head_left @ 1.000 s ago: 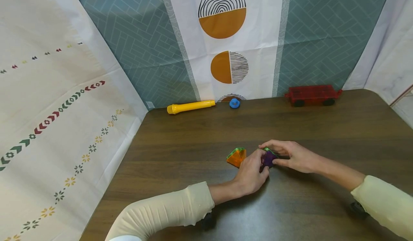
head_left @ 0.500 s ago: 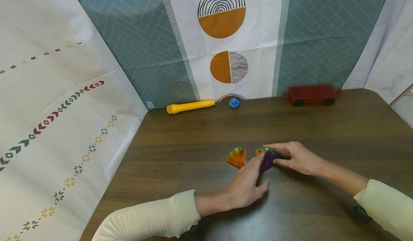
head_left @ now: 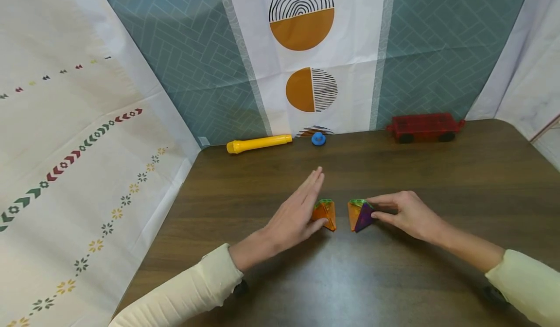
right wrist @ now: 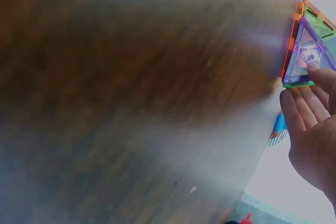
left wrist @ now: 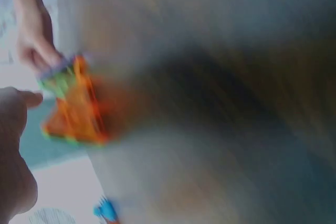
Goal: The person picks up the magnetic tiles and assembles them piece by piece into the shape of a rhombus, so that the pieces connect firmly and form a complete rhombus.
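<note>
Two small pyramids of translucent magnetic tiles stand slightly apart on the table. The left pyramid (head_left: 330, 210) has orange sides and a green top edge. Beside it is my left hand (head_left: 290, 220), fingers straight and pointing away from me, thumb in front of the orange side; whether it touches is unclear. On the right, my right hand (head_left: 409, 215) pinches the right pyramid (head_left: 364, 217), which shows orange, purple and green. In the right wrist view the thumb presses the purple triangle tile (right wrist: 305, 45). The left wrist view is blurred.
Along the back edge of the brown table (head_left: 245, 186) lie a yellow toy microphone (head_left: 259, 144), a small blue round object (head_left: 318, 139) and a red wheeled toy car base (head_left: 424, 127). Patterned cloths hang behind and on the left.
My left hand has let go of the right pyramid and moved left to the other one, its fingers straightening. My right hand has stayed almost still at the right pyramid.
</note>
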Tool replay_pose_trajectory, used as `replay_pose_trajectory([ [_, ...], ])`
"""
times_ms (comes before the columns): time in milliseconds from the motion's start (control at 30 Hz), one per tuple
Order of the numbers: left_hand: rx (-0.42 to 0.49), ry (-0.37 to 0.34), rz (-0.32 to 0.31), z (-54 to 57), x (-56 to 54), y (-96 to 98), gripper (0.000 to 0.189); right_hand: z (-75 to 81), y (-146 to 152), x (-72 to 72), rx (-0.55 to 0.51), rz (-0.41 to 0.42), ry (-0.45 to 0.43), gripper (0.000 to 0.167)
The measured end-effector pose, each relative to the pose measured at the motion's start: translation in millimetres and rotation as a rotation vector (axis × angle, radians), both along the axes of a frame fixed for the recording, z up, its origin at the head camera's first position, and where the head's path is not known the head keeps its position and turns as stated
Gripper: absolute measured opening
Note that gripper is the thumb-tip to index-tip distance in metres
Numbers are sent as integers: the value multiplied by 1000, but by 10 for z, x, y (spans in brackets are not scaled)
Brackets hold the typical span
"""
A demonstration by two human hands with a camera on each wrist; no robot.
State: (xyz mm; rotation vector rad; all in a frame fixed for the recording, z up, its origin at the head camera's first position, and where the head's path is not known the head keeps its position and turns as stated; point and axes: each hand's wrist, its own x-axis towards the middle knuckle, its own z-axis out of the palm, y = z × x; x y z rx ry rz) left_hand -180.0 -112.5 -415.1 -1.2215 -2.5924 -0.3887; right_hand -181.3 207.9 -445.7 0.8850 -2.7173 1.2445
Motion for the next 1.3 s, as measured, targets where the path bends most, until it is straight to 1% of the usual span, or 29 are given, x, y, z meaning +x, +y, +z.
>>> replay_pose_trajectory([
  [67, -19, -89, 50, -52, -84, -93, 106, 3, -2, 16, -2, -16, -3, 37],
  [133, -23, -183, 90, -109, -147, -169, 101, 4, -3, 28, -8, -29, -11, 36],
  [200, -4, -268, 106, -169, -195, -226, 91, 3, -4, 40, -19, -40, -22, 35],
  [300, 47, -370, 95, -237, -243, -275, 75, 1, -7, 52, -36, -53, -25, 33],
  [333, 63, -394, 83, -258, -256, -281, 70, -3, -7, 56, -43, -57, -23, 33],
  [400, 86, -420, 69, -296, -270, -285, 63, -10, -9, 57, -54, -63, -16, 32],
  [467, 107, -426, 60, -324, -274, -279, 56, -18, -11, 58, -59, -67, -9, 31],
  [667, 145, -389, 36, -374, -279, -236, 44, -31, -17, 58, -63, -75, -4, 30],
  [800, 149, -387, 29, -379, -274, -199, 43, -32, -20, 59, -69, -79, -6, 29],
  [1067, 165, -387, -1, -355, -244, -95, 43, -27, -42, 57, -70, -85, -15, 30],
  [1300, 154, -377, 2, -348, -231, -7, 45, -16, -71, 54, -60, -72, -38, 32],
])
